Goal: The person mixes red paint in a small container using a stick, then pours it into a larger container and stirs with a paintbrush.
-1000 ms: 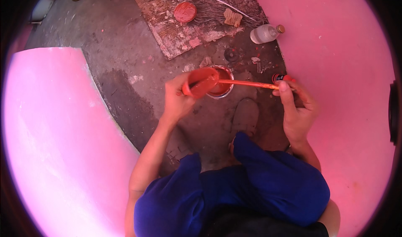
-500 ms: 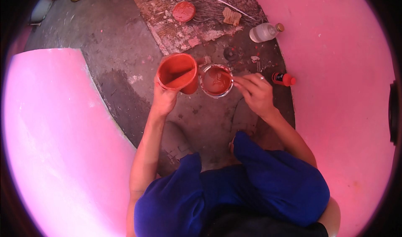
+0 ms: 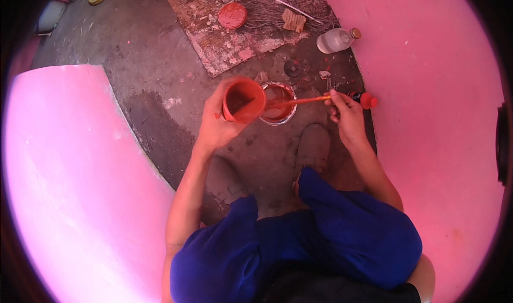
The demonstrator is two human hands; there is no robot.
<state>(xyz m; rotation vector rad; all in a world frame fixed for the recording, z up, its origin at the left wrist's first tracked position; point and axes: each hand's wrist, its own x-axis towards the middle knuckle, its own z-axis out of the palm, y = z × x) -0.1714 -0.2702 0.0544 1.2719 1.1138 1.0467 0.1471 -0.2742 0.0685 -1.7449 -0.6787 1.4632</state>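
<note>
My left hand [image 3: 214, 126] is wrapped round a red cup [image 3: 238, 93], tilted to the right, with red paint inside. Its right edge overlaps the left rim of an open metal tin [image 3: 278, 124] that holds more red paint. Between finger and thumb, my right hand [image 3: 350, 122] pinches the end of a thin stick [image 3: 310, 99] coated in red. The stick reaches left across the tin, and its far end lies at the cup's side; whether the two touch I cannot tell.
A paint-stained board [image 3: 200, 35] lies ahead, bearing a round red lid-like piece [image 3: 232, 15] and a brown chunk [image 3: 293, 21]. A clear bottle [image 3: 334, 41] and a small red-capped bottle [image 3: 366, 100] are at the right. Large pink panels [image 3: 80, 185] flank both sides.
My right hand has drawn to the right and raised the stick out of the tin's paint. The cup in my left hand has shifted right, toward the tin.
</note>
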